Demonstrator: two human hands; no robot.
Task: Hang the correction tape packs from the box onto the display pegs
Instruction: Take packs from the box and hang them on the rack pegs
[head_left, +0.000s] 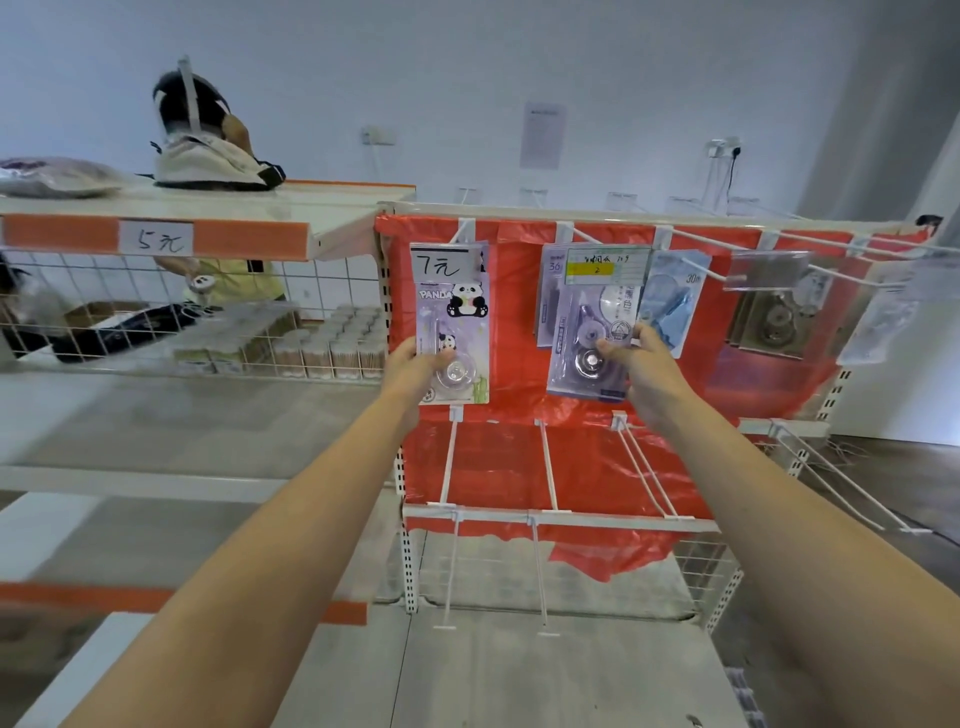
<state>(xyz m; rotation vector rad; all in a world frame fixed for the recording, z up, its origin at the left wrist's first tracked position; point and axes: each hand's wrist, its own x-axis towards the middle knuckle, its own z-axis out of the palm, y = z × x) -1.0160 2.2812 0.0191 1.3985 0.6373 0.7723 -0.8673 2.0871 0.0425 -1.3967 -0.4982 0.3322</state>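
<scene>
left hand (410, 364) up at the red display panel (519, 332), fingers pinching the panda pack (453, 322) on the leftmost peg; right hand (641, 358) pinching the grey correction tape pack (584, 338) hanging at the next peg.

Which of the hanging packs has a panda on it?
The purple panda pack on the leftmost peg, held by the left hand; the others show no animal.

Panda pack (453, 332) is glossy printed card under a clear plastic blister. Red backing sheet (519, 457) looks like thin, crinkly, shiny plastic film. Pegs (448, 457) are white-coated metal wire, and the far-left basket (156, 312) is wire mesh.
</scene>
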